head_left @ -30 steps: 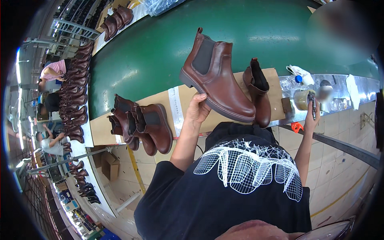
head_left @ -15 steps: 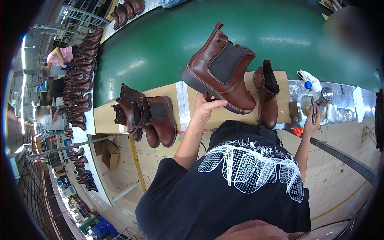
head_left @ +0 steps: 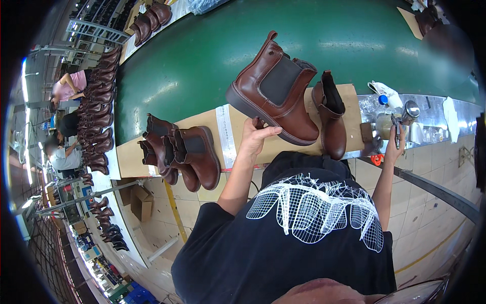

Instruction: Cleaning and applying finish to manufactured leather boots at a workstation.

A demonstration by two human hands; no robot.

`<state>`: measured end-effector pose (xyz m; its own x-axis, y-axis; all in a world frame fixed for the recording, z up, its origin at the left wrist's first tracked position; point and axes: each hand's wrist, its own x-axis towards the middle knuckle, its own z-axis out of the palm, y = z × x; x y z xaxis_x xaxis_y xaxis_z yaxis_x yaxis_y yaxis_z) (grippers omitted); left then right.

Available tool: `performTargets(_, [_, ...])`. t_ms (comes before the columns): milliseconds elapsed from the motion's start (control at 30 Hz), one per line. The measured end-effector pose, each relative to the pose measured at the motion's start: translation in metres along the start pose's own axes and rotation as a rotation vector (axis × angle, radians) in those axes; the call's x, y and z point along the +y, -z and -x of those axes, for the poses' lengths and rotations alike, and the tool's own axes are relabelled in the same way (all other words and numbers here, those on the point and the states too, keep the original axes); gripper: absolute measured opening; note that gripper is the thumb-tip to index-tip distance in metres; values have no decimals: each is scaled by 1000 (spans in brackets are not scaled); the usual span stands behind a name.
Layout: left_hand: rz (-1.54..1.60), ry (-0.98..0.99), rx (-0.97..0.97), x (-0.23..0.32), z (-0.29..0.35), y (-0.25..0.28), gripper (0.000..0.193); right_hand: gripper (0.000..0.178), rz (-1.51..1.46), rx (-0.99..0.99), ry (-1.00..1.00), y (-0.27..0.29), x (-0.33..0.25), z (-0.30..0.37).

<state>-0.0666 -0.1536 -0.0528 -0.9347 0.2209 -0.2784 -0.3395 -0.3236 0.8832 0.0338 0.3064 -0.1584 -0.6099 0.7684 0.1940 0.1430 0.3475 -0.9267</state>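
Tilted above the bench is a brown Chelsea boot (head_left: 298,109) with a dark elastic side panel. My left hand (head_left: 255,137) grips it by the sole, the thumb along the sole's edge. At the right, my right hand (head_left: 393,148) is closed round a slim dark metallic tool (head_left: 397,133), whose exact kind I cannot make out. Next to that hand are a jar of yellowish content (head_left: 383,126) and a round metal container (head_left: 410,109). Another brown boot (head_left: 333,126) stands upright on the cardboard (head_left: 351,96), just right of the held one.
Several brown boots (head_left: 200,157) cluster on the cardboard to the left. A green belt surface (head_left: 202,66) stretches behind. A blue cap (head_left: 383,99) and white cloth (head_left: 450,119) lie at the right. Rows of boots (head_left: 101,111) line a far-left table, with people beyond.
The whole view has shifted slightly, with the boots appearing a little farther left. Both hands keep their grips, and the held boot stays in nearly the same pose.
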Motion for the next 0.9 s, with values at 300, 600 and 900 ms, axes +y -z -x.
performTargets(300, [491, 137, 155, -54, -37, 17, 47, 35, -212, 120, -196, 12, 16, -11])
performTargets(600, [574, 354, -153, -113, -41, 29, 55, 35, -318, 312, -219, 13, 12, 1])
performTargets(900, [542, 414, -218, -152, -49, 60, 42, 34, 299, 401, -22, 0, -1, 4])
